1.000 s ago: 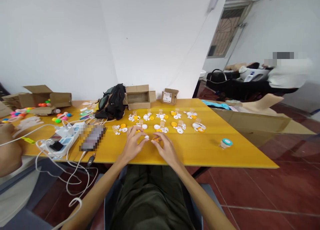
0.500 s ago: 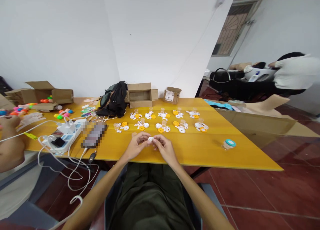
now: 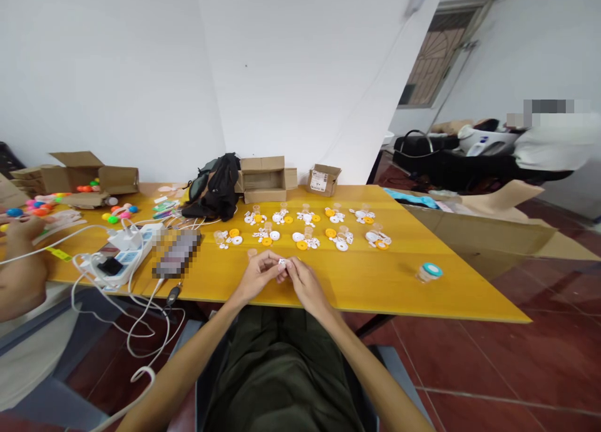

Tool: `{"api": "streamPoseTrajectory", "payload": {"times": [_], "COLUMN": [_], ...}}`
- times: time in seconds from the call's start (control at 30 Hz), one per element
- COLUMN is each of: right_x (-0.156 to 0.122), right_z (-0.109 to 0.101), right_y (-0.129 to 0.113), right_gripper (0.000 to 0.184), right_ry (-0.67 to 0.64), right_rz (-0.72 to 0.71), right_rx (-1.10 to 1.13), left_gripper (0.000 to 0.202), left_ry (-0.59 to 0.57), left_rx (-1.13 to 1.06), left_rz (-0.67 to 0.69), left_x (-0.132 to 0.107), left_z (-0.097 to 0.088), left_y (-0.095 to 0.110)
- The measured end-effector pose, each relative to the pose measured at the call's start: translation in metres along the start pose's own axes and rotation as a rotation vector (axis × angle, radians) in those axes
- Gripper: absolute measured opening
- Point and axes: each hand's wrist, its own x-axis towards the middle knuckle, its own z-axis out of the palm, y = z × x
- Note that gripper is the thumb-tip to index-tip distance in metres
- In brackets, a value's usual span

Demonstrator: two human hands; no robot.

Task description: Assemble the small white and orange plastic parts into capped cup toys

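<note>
Above the near edge of the yellow table (image 3: 375, 288), a small white piece with dark dots (image 3: 282, 262) is pinched between the fingertips of both hands. My left hand (image 3: 256, 277) grips it from the left, thumb and fingers closed. From the right, my right hand (image 3: 306, 283) closes on the same piece, its fingers partly covering it. A small clear cup (image 3: 252, 253) stands just behind my left hand. Farther back lie several small groups of parts: clear cups (image 3: 308, 231), yellow discs (image 3: 302, 245), white discs (image 3: 341, 246) and small dotted white pieces (image 3: 314, 241).
A clear jar with a teal lid (image 3: 431, 270) stands at the right. To the left are a power strip (image 3: 129, 257), a phone (image 3: 177, 253) and loose white cables. A black bag (image 3: 213, 188) and open cardboard boxes (image 3: 263, 180) line the wall. Another person's arm (image 3: 21, 263) rests at far left.
My right hand's fingers have drawn in slightly and cover more of the white piece. My left hand is almost unmoved. The other person's hand at far left has shifted a little.
</note>
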Motion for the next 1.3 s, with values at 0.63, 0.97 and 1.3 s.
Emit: {"api": "streamPoseTrajectory", "payload": {"times": [0.63, 0.97, 1.3], "right_x": [0.005, 0.005, 0.004], "right_z": [0.003, 0.0, 0.005], "right_y": [-0.005, -0.009, -0.006], "right_gripper": [0.069, 0.068, 0.051], "right_ry": [-0.069, -0.018, -0.012], "right_rz": [0.318, 0.403, 0.327], "right_rx": [0.476, 0.488, 0.413], "left_gripper": [0.046, 0.029, 0.022], "left_ry": [-0.001, -0.042, 0.048], "left_rx": [-0.048, 0.501, 1.147], "left_rz": [-0.042, 0.003, -0.016], "left_x": [0.001, 0.001, -0.005], "left_z": [0.0, -0.028, -0.05], "left_y": [-0.005, 0.007, 0.005]}}
